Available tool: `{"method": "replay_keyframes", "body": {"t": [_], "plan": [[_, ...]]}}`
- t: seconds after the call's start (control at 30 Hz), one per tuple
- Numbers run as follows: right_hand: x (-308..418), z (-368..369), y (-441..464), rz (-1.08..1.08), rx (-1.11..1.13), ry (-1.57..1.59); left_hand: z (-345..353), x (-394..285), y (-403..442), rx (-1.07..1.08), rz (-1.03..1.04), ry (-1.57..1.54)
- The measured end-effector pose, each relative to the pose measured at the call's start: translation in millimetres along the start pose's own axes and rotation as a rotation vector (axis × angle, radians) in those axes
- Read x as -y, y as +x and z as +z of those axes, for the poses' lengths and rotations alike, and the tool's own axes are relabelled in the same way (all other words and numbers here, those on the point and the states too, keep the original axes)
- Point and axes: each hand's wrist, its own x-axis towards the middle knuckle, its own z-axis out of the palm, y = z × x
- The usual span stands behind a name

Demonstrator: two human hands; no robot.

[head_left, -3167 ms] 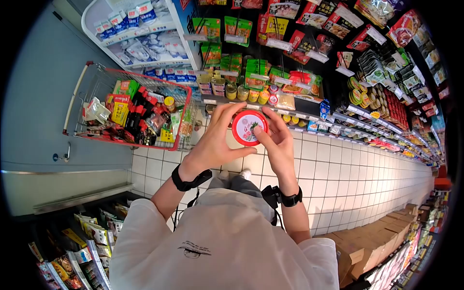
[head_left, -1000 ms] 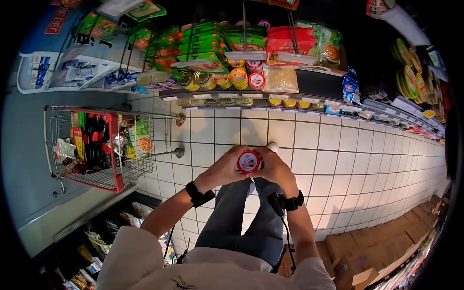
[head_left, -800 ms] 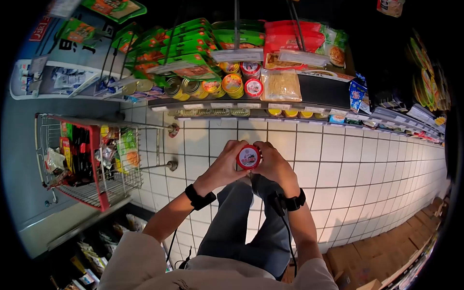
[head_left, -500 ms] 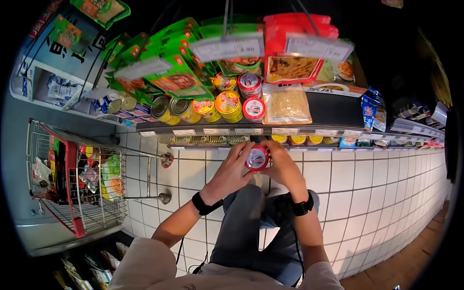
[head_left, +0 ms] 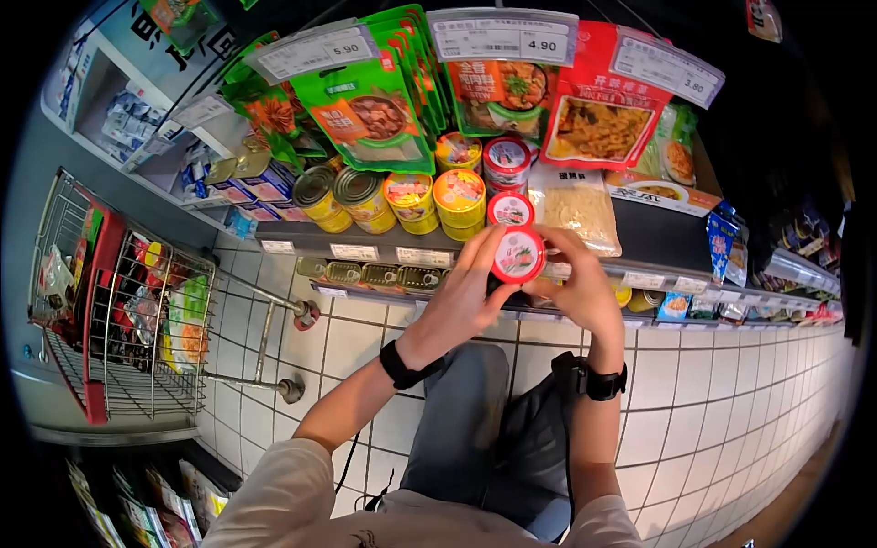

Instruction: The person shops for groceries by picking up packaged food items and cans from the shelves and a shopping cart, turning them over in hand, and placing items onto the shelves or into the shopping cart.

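A can with a red rim and a pale printed lid is held between my two hands at the shelf's front edge. My left hand wraps its left side, and my right hand curls around its right side. Just behind it stands another red-rimmed can, partly covered by the held one; I cannot tell if they touch. Further back is a red-rimmed stack. To the left are yellow cans and cans with bare metal tops.
A bag of pale flakes lies right of the cans. Green pouches and a red pouch hang above, behind price tags. Flat tins line the lower shelf. A loaded shopping cart stands at left.
Both hands have carried the red-rimmed can forward from above the floor to the shelf edge, near the matching cans. The view has shifted, and the shelf appears closer.
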Motion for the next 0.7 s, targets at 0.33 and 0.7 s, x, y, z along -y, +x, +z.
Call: {"method": "replay_keyframes", "body": {"t": [0.33,0.7], "plan": [[-42.1,10.7,42.3,-0.104,-0.176,0.092,-1.1,20.1,60.1,-0.095,0.199,0.474],[-69.6,27.7,55.7,0.014,-0.176,0.254,5.8,39.6,64.8,-0.083,0.111,0.449]]}}
